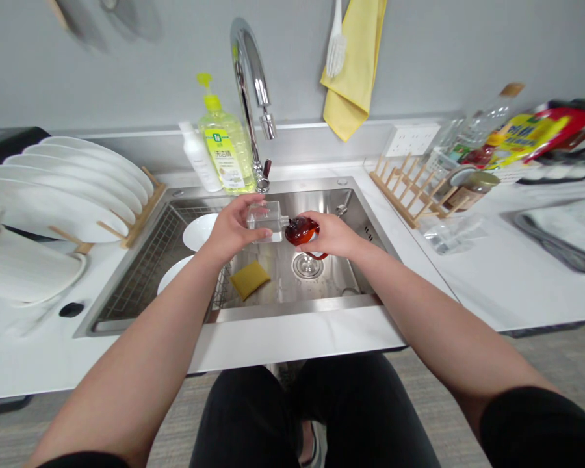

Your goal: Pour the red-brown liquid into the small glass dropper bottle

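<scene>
My left hand (234,226) grips a clear, square-sided bottle (267,221) lying on its side, its neck pointing right. In my right hand (332,234) is a bottle of dark reddish-amber liquid (301,231), tilted, with its mouth hidden. The clear bottle's neck meets or nearly meets the amber bottle; whether they touch I cannot tell. Both are held over the steel sink (277,286). Below them, a yellow sponge (250,281) lies on the sink bottom, left of the drain (308,265).
White bowls (199,231) sit in a wire basket (149,260) in the sink's left part. Behind stand a faucet (248,84) and a dish soap bottle (227,153). Plates (68,188) and a pitcher (24,266) are left; a wooden rack (409,195) and jar (470,190) are right.
</scene>
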Demonstrator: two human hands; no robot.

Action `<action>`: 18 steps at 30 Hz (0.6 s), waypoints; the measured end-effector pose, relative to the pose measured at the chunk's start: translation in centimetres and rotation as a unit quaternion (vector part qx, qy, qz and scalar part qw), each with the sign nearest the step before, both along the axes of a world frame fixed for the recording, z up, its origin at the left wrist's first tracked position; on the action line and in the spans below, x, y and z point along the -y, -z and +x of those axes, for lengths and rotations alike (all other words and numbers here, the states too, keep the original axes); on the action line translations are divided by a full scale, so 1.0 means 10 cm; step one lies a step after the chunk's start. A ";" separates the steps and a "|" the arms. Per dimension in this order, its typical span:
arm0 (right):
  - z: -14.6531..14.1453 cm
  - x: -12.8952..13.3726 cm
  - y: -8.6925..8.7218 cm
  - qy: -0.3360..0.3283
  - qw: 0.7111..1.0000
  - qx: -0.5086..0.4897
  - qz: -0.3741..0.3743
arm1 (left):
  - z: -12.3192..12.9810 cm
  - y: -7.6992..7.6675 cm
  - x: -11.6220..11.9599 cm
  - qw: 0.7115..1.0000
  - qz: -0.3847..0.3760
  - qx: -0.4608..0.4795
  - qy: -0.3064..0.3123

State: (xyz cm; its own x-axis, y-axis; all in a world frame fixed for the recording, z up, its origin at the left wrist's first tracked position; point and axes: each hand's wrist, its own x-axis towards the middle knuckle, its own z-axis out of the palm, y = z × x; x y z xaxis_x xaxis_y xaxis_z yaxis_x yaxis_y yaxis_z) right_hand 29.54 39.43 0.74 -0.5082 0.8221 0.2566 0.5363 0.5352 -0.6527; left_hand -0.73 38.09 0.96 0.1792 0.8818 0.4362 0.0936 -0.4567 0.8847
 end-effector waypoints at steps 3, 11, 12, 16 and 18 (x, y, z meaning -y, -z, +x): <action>0.00 0.00 0.00 0.002 1.000 0.000 -0.005 | 0.00 -0.01 0.01 1.000 -0.001 0.000 0.001; -0.01 0.01 0.00 0.009 1.000 0.004 -0.006 | 0.01 -0.01 0.02 1.000 -0.005 0.004 -0.003; -0.01 0.01 0.00 0.009 1.000 0.004 -0.006 | 0.01 -0.01 0.02 1.000 -0.005 0.003 -0.003; -0.01 0.01 -0.01 0.003 1.000 0.003 -0.006 | 0.00 -0.01 0.02 1.000 -0.001 -0.007 0.001; -0.01 0.01 -0.01 0.004 1.000 0.005 -0.006 | 0.00 -0.01 0.02 1.000 -0.001 -0.006 0.002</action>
